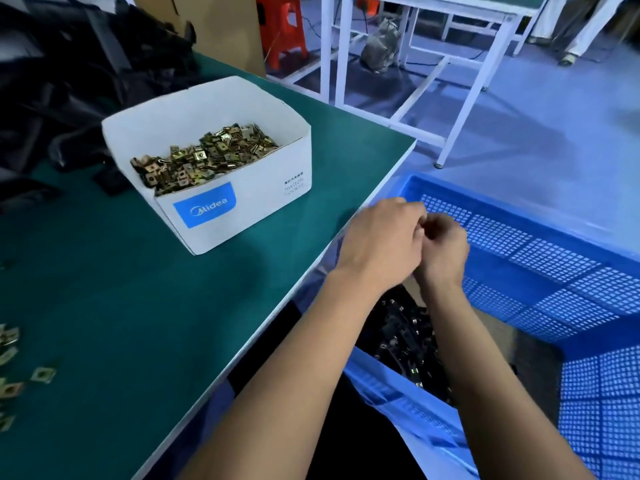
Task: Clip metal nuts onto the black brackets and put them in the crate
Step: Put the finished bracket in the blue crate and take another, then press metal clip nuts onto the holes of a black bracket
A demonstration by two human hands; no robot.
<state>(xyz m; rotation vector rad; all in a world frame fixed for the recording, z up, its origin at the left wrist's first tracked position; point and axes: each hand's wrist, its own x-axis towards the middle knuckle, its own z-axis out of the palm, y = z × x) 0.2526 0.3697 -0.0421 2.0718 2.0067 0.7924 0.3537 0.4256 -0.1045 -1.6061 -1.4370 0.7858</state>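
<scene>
Both hands meet above the near-left corner of the blue mesh crate (554, 268), just past the table edge. My left hand (381, 240) has its fingers curled toward my right hand (445, 251), which is also curled, and the fingertips touch. Anything between them is hidden and blurred. Black brackets (405, 334) with nuts clipped on lie inside the crate below my wrists. A white cardboard box (242, 206) on the table holds a heap of brass-coloured metal nuts (207, 154). A pile of bare black brackets (69, 81) covers the table's far left.
A few loose nuts (14, 372) lie at the left edge of the green table (138, 289). Beyond the table stand a white metal bench frame (464, 95), an orange stool (284, 29) and a tall cardboard box (221, 29) on the blue floor.
</scene>
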